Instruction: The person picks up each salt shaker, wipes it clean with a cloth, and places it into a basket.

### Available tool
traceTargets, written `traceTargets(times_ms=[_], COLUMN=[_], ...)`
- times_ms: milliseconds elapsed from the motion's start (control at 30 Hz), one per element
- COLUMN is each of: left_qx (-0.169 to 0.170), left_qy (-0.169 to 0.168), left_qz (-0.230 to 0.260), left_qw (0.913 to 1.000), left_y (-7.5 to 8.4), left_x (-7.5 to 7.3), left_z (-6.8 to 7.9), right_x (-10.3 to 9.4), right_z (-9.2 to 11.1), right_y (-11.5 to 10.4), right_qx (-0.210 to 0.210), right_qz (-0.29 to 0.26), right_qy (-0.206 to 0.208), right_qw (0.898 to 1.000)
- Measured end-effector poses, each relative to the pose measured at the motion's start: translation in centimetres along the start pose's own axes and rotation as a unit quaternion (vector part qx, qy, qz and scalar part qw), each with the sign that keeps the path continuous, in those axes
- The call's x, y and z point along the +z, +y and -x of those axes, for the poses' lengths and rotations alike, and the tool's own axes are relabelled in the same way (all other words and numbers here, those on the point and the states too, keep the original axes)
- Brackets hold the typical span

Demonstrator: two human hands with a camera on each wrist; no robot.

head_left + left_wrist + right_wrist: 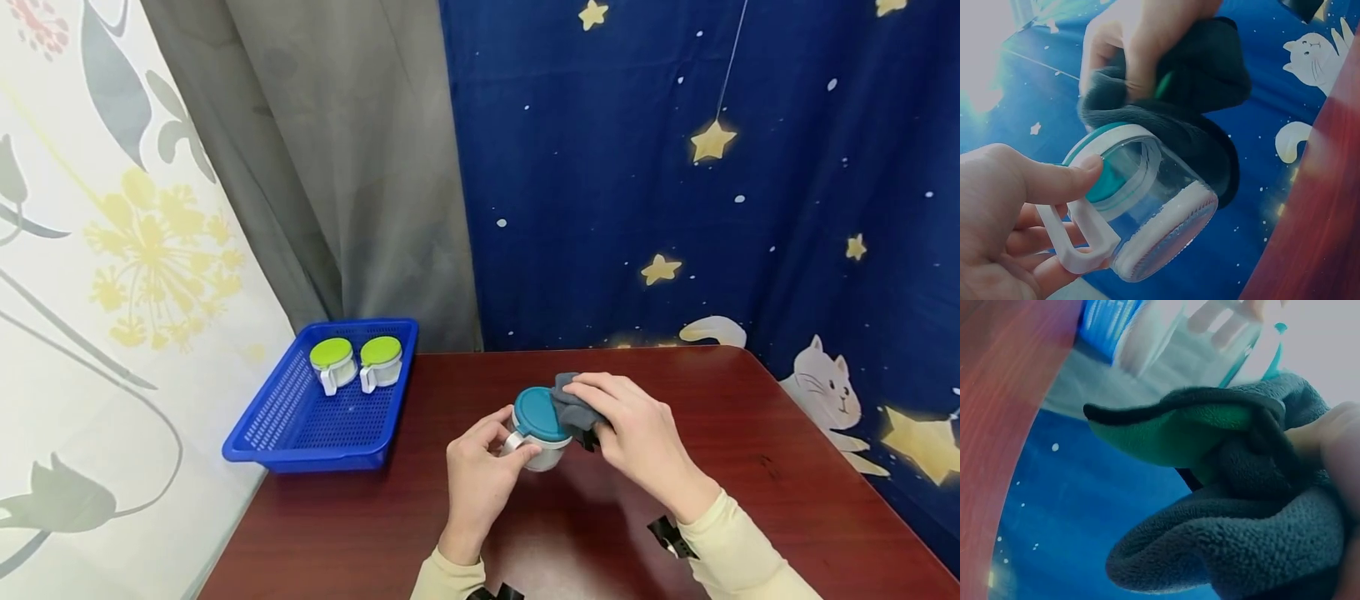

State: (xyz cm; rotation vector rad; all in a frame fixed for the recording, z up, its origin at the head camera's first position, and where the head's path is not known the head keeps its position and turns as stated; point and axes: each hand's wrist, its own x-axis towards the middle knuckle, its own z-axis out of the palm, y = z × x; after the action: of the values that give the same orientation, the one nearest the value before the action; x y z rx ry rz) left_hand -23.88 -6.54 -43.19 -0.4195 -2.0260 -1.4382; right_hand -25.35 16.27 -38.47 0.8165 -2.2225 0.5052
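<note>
A clear seasoning jar [1166, 212] with a teal lid [538, 414], a white handle [1088, 240] and white powder at its bottom is held tilted above the table. My left hand [483, 475] grips it by the handle side, the thumb against the lid's rim in the left wrist view. In my right hand [637, 429] is a bunched grey cloth [573, 404], pressed to the right side of the lid. The right wrist view shows the cloth's green underside [1172, 434] and dark edging; the fingers there are mostly hidden by its folds.
At the left of the table stands a blue plastic basket [322, 457]. Two jars with lime-green lids, a left one [332, 354] and a right one [382, 352], sit in it. The dark red tabletop [360, 533] ends at grey and navy curtains [600, 208].
</note>
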Motion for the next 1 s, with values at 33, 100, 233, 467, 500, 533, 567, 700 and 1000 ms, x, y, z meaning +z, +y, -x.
traceTargets(times_ms=[33,100,233,467,500,533,567,700,1000], left_qx=[-0.003,-0.008,-0.01,-0.014,-0.012,-0.009,-0.007,0.001,0.025], left_qy=[-0.002,-0.006,-0.011,-0.017,-0.018,-0.019,-0.019,-0.019,-0.019], left_qz=[0.001,0.005,0.002,-0.012,-0.014,-0.017,-0.019,-0.027,-0.037], left_qw=[1.0,0.9999,0.9999,0.9997,0.9997,0.9996,0.9996,0.9994,0.9988], left_y=[0.0,0.1,0.1,0.0,0.0,-0.1,-0.1,-0.3,-0.5], left_x=[0.0,-0.1,-0.1,-0.1,-0.1,0.0,0.0,0.3,0.8], left_z=[0.0,0.0,0.0,0.0,0.0,0.0,0.0,0.0,0.1], right_x=[0.0,0.1,0.4,0.7,0.8,0.8,0.9,1.0,0.6], right_z=[0.0,0.1,0.2,0.0,-0.1,-0.1,-0.2,-0.5,-0.7], right_y=[0.3,0.6,0.7,0.1,-0.1,-0.3,-0.6,-2.0,-3.3], right_qx=[0.005,0.009,0.009,0.002,-0.001,-0.004,-0.008,-0.034,-0.052], right_qz=[0.004,0.006,0.002,-0.017,-0.021,-0.025,-0.03,-0.053,-0.075], right_qy=[0.0,0.001,-0.002,-0.001,-0.001,-0.001,-0.002,-0.012,-0.033], right_qw=[1.0,1.0,1.0,1.0,1.0,1.0,1.0,0.998,0.995])
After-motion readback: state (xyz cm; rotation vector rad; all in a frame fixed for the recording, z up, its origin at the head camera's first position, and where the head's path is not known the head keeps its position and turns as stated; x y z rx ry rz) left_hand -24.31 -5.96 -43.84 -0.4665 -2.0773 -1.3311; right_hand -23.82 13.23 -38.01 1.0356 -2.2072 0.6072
